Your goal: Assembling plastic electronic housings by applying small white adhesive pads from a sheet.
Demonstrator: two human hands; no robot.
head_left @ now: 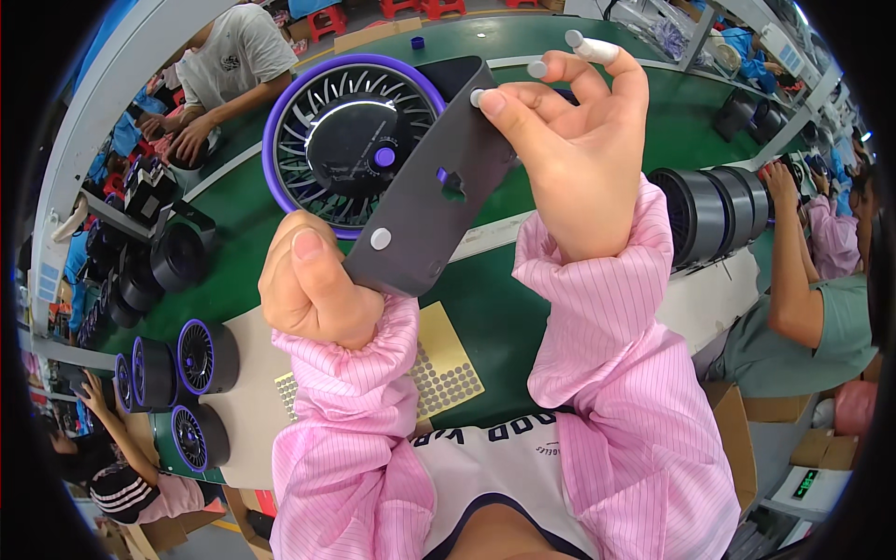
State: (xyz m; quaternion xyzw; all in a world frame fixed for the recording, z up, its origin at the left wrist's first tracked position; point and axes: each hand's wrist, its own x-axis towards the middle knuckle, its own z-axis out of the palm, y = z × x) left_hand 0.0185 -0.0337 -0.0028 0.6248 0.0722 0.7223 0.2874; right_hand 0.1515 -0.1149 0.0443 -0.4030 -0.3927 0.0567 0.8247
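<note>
A desk fan (pixel 359 140) with a purple rim lies grille up on the green workbench. Attached to it is a dark grey U-shaped stand (pixel 439 177) with a shaped cutout, tilted toward me. My left hand (pixel 317 280) is closed around the stand's lower left end, beside a round light-grey pad (pixel 381 239) stuck there. At the upper right corner, the thumb of my right hand (pixel 583 159) presses on another round pad (pixel 477 98). Two more pads (pixel 537 69) sit on its fingertips, one finger wearing a white cover (pixel 595 49).
A yellow backing sheet (pixel 439 341) with rows of grey pads lies beneath my left forearm. Several purple-rimmed fans (pixel 207 357) stand at the left, dark drum-shaped ones (pixel 686 215) at the right. Co-workers sit at the far left (pixel 238 65) and right (pixel 793 317).
</note>
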